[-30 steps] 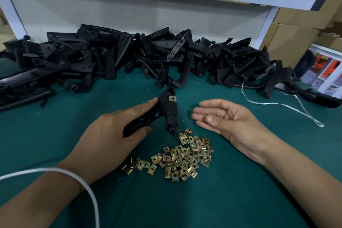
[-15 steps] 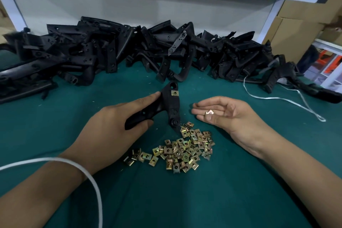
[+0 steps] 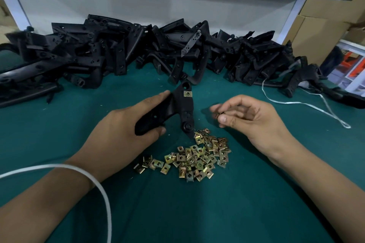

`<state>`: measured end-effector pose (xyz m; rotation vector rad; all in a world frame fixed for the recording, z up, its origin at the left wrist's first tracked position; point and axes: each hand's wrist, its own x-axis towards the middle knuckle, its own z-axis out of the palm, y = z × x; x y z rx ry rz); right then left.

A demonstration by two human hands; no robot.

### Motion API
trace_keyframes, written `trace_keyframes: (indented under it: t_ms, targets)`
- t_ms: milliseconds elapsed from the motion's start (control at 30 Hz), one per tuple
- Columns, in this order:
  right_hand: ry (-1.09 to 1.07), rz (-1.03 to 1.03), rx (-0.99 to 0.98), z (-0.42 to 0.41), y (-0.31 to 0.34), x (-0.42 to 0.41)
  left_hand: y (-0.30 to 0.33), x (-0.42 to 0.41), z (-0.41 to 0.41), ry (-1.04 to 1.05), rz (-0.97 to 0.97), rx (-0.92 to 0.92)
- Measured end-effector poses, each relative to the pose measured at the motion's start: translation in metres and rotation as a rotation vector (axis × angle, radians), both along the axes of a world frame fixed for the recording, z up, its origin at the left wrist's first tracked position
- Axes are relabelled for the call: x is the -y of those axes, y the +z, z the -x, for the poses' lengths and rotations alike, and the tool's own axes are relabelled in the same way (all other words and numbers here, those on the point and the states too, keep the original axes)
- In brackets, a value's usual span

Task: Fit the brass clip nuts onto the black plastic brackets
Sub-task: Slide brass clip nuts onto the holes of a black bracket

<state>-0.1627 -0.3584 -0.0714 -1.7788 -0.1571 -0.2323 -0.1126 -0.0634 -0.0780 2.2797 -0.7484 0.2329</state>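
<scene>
Brass nut [image 3: 219, 114] is sitting pinched between thumb and fingertips of the right hand [image 3: 254, 122], just right of the bracket [image 3: 177, 110] and apart from it. The left hand [image 3: 122, 136] is gripping the bracket by its near-left arm, fingers curled round it, so the bracket's long plate is running from near to far between the 2 hands. 1 nut [image 3: 187, 93] is already sitting clipped on the plate near its far end. The lower lug of the plate is looking bare, and I judge it the likely next seat; the right hand is the nearer one, needing a short move left. Loose nuts [image 3: 195, 158] are lying heaped on the green worktop [image 3: 59, 120] just near of the bracket's tip. More brackets [image 3: 118, 51] are piling along the far edge, well apart, leaving open room around both hands. White strap [image 3: 308, 104] is trailing to the right.
</scene>
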Motion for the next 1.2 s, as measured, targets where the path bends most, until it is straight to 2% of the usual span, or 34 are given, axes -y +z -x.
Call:
trace_keyframes:
  t_ms: [67,233,300,400,567,800,933,1033,1200]
  targets:
    - [-0.038,0.073,0.038,0.001,0.001,-0.002,-0.002,-0.001,-0.002,0.024,0.035,-0.029]
    - [0.092,0.016,0.116,0.010,0.002,-0.022,0.006,0.004,0.001,0.055,0.477,-0.163]
    - [0.122,0.059,0.150,0.013,0.000,-0.034,0.012,0.006,0.007,-0.022,0.555,-0.218]
    - [0.152,0.102,0.152,0.015,-0.003,-0.044,0.018,0.010,0.017,-0.180,0.549,-0.291]
    - [0.237,-0.080,0.088,0.017,-0.002,-0.048,0.019,0.019,0.025,-0.377,0.517,-0.429]
    - [0.269,-0.139,0.041,0.018,-0.002,-0.050,0.018,0.020,0.025,-0.396,0.549,-0.461]
    - [0.259,-0.120,0.057,0.017,-0.002,-0.050,0.017,0.020,0.024,-0.359,0.512,-0.443]
    - [0.266,-0.121,0.051,0.017,-0.002,-0.049,0.015,0.019,0.024,-0.347,0.497,-0.500]
    - [0.349,-0.083,0.029,0.019,0.001,-0.048,0.013,0.019,0.022,-0.365,0.469,-0.531]
